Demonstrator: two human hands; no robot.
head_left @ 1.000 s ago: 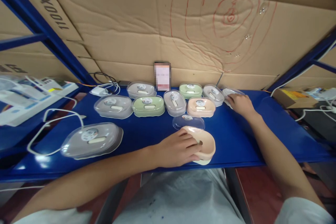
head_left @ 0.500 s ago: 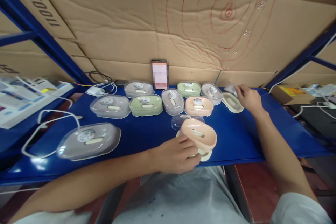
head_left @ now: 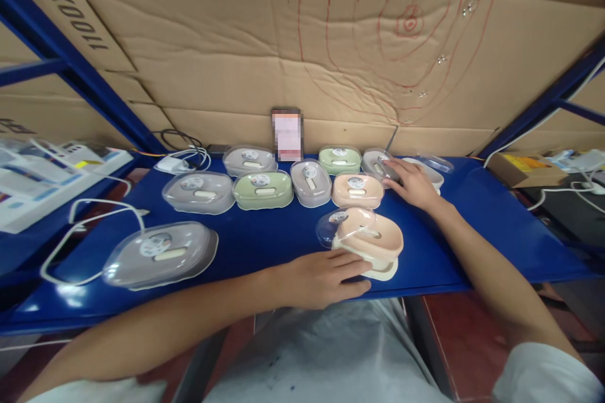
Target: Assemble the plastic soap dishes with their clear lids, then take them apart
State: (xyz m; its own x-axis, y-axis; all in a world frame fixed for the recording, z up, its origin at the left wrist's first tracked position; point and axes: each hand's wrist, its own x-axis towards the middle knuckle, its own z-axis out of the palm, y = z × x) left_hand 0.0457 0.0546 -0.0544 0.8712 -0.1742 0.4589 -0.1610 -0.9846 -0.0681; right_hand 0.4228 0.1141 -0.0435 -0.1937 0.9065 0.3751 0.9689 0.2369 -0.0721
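Observation:
My left hand (head_left: 331,277) lies with fingers stretched out against the near side of a peach soap dish (head_left: 378,236). That dish sits on a cream tray (head_left: 385,274), and a clear lid (head_left: 327,230) leans beside it on the left. At the back right my right hand (head_left: 413,182) is spread, its fingertips at the edge of a lidded grey soap dish (head_left: 378,165). Partly hidden behind that hand is a cream dish (head_left: 432,176). Another clear lid (head_left: 439,164) lies just beyond it.
Several lidded soap dishes, including a green one (head_left: 263,190) and a peach one (head_left: 358,191), stand in rows. Another grey one (head_left: 158,255) is at left. A phone (head_left: 288,134) leans on the cardboard wall (head_left: 212,44). White cables (head_left: 85,201) lie at left.
My right hand has moved left from the cream dish to the grey soap dish. The peach dish and tray have shifted slightly right, and my left fingers have straightened.

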